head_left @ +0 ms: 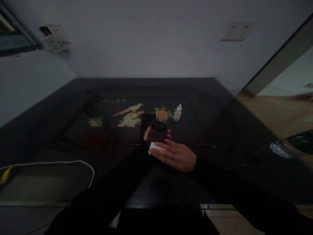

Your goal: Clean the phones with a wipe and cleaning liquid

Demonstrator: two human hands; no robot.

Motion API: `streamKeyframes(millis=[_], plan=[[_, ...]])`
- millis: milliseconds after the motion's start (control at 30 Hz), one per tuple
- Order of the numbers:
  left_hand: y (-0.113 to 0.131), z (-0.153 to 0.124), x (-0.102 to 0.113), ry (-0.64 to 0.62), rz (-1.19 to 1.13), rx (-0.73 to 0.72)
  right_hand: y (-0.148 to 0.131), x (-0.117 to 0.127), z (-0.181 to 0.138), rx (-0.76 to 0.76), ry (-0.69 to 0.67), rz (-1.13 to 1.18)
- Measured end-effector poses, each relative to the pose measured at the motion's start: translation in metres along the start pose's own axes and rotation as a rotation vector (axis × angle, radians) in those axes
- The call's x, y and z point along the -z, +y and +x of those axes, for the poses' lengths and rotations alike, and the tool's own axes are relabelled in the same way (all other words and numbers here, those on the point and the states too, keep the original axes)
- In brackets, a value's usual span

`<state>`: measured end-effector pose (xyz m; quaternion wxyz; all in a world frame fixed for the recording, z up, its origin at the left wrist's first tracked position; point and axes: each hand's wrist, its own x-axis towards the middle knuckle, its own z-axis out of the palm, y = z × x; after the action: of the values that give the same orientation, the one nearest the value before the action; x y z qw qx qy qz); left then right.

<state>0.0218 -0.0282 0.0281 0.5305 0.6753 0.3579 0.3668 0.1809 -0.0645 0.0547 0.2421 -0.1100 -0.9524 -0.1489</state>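
My left hand (pixel 147 133) is wrapped round a dark phone-like device (pixel 157 132) with a black oval part at its upper end. Only its thumb and fingertips show at the two sides. With fingers laid together, my right hand (pixel 177 156) presses a folded white wipe (pixel 153 147) against the device's lower end. A ring is on one of its fingers. Just behind the device, a flat black rectangle (pixel 147 120) lies on the table, partly covered. To the right stands a small clear dropper bottle (pixel 177 113) with a white top.
The glossy black table (pixel 205 130) carries a bird-and-flower picture (pixel 129 120). A clear bottle with a green label (pixel 290 147) is at the right edge. On the left lies a white cable (pixel 73 162). Sockets (pixel 237 31) are on the wall behind.
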Motion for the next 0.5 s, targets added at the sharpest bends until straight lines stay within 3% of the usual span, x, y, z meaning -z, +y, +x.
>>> streamKeyframes(millis=[133,200,300,500], plan=[[0.009,0.001,-0.002,0.039,-1.056,0.286,0.008,0.004,-0.031,0.012,0.017,0.006],[0.014,0.002,-0.004,0.102,-1.329,0.372,0.010,0.004,-0.040,-0.002,0.013,0.018],[0.017,0.004,-0.003,0.192,-1.382,0.424,0.009,0.000,-0.040,-0.058,0.037,0.033],[-0.005,-0.002,0.004,0.047,-1.319,0.630,0.009,-0.006,-0.028,-0.077,0.127,0.118]])
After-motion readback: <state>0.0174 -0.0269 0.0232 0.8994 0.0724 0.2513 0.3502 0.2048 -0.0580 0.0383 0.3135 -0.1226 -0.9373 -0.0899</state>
